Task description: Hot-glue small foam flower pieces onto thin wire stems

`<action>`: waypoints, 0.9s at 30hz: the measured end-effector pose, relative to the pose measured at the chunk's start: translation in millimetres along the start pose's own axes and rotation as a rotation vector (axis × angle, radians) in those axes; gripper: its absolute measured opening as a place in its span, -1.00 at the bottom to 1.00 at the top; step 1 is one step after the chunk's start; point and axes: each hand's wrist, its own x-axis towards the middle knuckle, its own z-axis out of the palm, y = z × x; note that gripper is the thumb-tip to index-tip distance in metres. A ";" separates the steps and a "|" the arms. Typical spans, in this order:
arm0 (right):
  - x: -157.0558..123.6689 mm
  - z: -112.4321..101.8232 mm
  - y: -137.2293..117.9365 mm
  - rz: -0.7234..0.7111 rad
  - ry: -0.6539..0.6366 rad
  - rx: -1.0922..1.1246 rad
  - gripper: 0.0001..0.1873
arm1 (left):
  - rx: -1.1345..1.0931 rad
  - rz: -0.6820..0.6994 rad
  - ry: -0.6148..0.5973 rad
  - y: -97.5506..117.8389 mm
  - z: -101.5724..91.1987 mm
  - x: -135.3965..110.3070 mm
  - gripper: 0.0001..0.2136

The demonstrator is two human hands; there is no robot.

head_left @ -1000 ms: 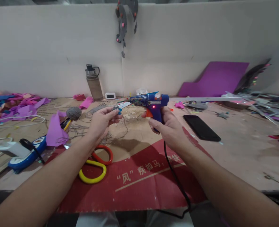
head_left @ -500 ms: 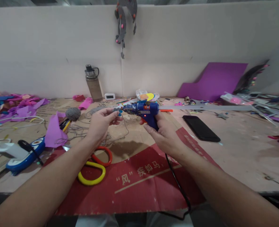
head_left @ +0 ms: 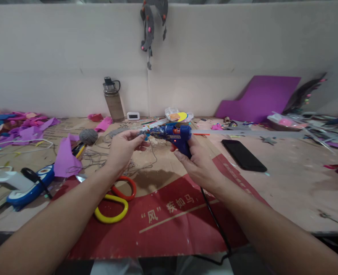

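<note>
Glue gun [head_left: 178, 134] is held above the worktop [head_left: 295, 191] by its handle in the right hand's [head_left: 199, 158] closed fingers, long axis near level and crosswise, nozzle aimed left at the small blue piece [head_left: 147, 136] pinched in the left hand [head_left: 125, 147], contact unclear.

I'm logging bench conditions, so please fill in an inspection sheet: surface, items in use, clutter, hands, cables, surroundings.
Surface: pale tabletop, partly covered by red-and-brown cardboard.
Items in use: blue plastic glue gun, red light lit; nozzle at small blue piece, contact unclear.
Clutter: scissors with red and yellow handles, grey yarn ball, black rectangular phone.
Hands: left hand pinches the small blue piece; right hand grips the glue gun.
Cables: thin black cable crosses the cardboard below the right hand.
Surroundings: pale upright panel behind; translucent black-lidded bottle before it.
</note>
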 end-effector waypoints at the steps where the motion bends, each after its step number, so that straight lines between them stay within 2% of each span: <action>1: 0.0 0.0 -0.1 -0.001 0.001 -0.006 -0.68 | 0.004 0.001 0.001 0.0 0.0 -0.1 -0.74; 11: 0.0 0.2 0.4 -0.004 -0.012 -0.030 -0.61 | 0.019 -0.016 -0.003 0.5 -0.3 0.6 -0.76; 20: 0.1 -0.5 -0.6 -0.002 -0.005 -0.040 -0.64 | 0.013 -0.022 0.002 -0.7 -1.3 2.1 -0.72; 27: -0.3 1.8 2.2 0.030 0.014 0.043 -0.76 | -0.046 -0.035 -0.005 2.6 -0.2 0.1 -0.72</action>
